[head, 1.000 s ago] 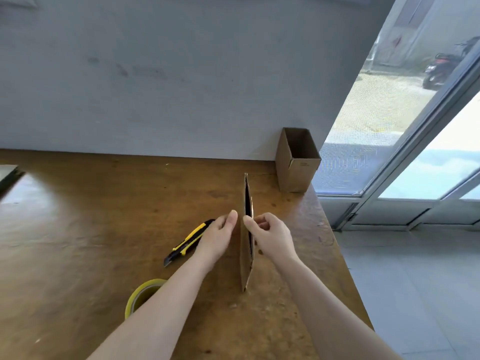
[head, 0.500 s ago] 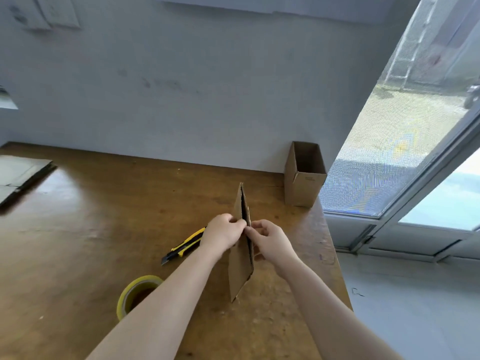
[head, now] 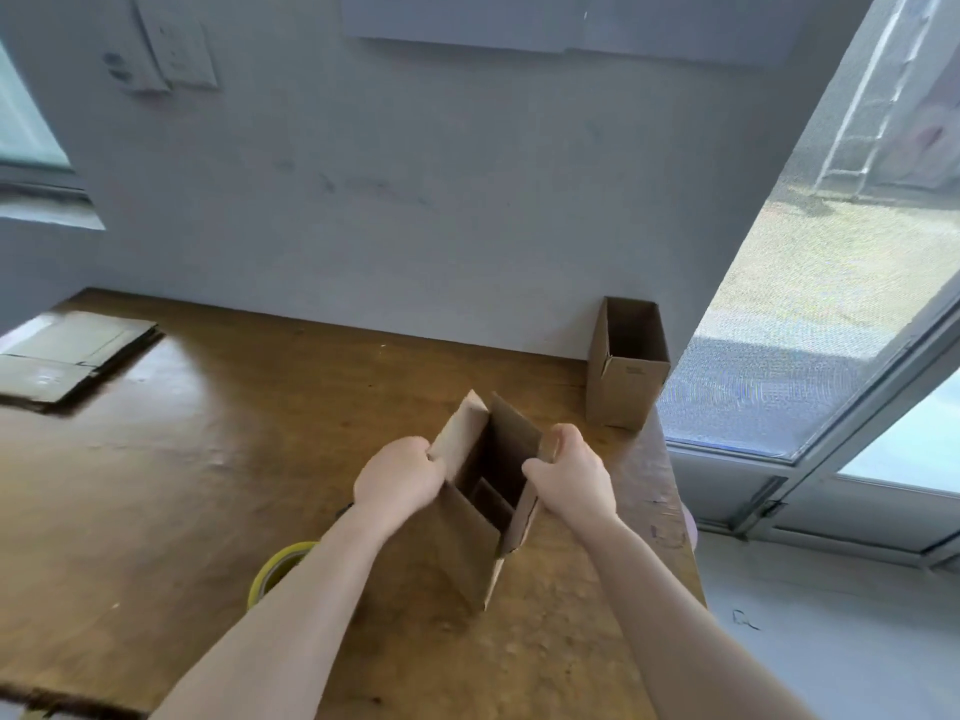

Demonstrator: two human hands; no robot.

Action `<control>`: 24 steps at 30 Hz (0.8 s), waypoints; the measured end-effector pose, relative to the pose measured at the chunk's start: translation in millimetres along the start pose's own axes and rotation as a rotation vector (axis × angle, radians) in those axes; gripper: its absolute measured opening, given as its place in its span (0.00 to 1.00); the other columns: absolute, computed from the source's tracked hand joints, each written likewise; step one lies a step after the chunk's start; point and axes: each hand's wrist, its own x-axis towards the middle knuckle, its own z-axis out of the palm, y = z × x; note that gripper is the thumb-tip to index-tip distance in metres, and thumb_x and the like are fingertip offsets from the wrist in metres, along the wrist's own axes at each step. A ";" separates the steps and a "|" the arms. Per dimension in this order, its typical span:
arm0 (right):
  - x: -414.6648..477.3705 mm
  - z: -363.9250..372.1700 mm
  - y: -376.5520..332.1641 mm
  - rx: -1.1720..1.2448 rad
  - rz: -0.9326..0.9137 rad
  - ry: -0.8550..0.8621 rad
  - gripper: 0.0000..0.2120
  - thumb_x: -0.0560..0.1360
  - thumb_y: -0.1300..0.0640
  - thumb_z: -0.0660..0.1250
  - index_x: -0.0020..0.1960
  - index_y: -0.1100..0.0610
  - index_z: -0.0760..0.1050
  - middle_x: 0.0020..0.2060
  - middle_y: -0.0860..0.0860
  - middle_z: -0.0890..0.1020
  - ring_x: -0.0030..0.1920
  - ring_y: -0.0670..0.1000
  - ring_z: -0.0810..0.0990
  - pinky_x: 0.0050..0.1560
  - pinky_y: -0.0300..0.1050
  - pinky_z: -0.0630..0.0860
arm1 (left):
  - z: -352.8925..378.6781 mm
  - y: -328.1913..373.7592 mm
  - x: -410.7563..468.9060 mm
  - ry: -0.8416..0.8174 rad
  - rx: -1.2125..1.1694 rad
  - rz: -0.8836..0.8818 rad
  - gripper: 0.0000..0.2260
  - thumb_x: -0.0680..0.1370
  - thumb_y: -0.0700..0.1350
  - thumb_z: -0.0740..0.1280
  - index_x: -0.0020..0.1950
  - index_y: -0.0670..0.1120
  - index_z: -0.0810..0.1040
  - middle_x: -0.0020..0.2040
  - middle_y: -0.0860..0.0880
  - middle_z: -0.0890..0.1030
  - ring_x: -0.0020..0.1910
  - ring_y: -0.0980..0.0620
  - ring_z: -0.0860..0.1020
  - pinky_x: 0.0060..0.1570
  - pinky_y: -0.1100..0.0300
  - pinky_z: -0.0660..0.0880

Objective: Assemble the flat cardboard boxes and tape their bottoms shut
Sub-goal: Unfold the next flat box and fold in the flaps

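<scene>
Left grip (head: 397,480) and right grip (head: 569,478) clasp the cardboard box (head: 465,543) at nine and three o'clock.
Brown, half-opened into a skewed tube.

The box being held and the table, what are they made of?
Box: looks like plain brown cardboard, matte, with thin creased walls and flaps. Table: probably wood with a shiny varnish, since light glares off its brown, scuffed top.

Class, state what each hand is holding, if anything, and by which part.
Left hand and right hand grip the cardboard box by opposite top edges.
</scene>
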 end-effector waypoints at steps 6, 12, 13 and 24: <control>0.5 1.9 5.1 0.011 0.058 -0.111 0.23 0.69 0.55 0.69 0.63 0.52 0.71 0.44 0.48 0.79 0.37 0.47 0.78 0.33 0.43 0.77 | -11.7 -26.9 2.7 -0.076 0.105 0.014 0.12 0.81 0.45 0.56 0.40 0.50 0.74 0.37 0.51 0.78 0.34 0.54 0.75 0.30 0.62 0.66; 4.5 4.6 2.5 -0.209 -0.083 -0.119 0.38 0.69 0.52 0.72 0.75 0.48 0.61 0.71 0.53 0.66 0.70 0.54 0.66 0.61 0.49 0.74 | -17.6 -30.3 6.1 -0.057 0.110 0.024 0.10 0.83 0.44 0.57 0.55 0.48 0.78 0.42 0.53 0.78 0.37 0.55 0.75 0.33 0.61 0.68; 4.7 5.0 1.9 -0.200 -0.134 -0.152 0.39 0.69 0.54 0.72 0.76 0.47 0.59 0.74 0.51 0.63 0.73 0.54 0.62 0.64 0.50 0.72 | -18.6 -31.4 6.6 -0.056 0.101 0.021 0.10 0.83 0.45 0.57 0.57 0.48 0.78 0.44 0.52 0.78 0.38 0.55 0.75 0.34 0.61 0.69; -4.8 7.5 3.1 -0.395 -0.452 -0.380 0.27 0.68 0.55 0.68 0.68 0.51 0.74 0.72 0.45 0.68 0.77 0.45 0.54 0.73 0.48 0.61 | -21.9 -47.2 22.4 -0.039 0.001 0.006 0.09 0.82 0.46 0.62 0.46 0.49 0.80 0.41 0.50 0.81 0.38 0.51 0.78 0.38 0.57 0.73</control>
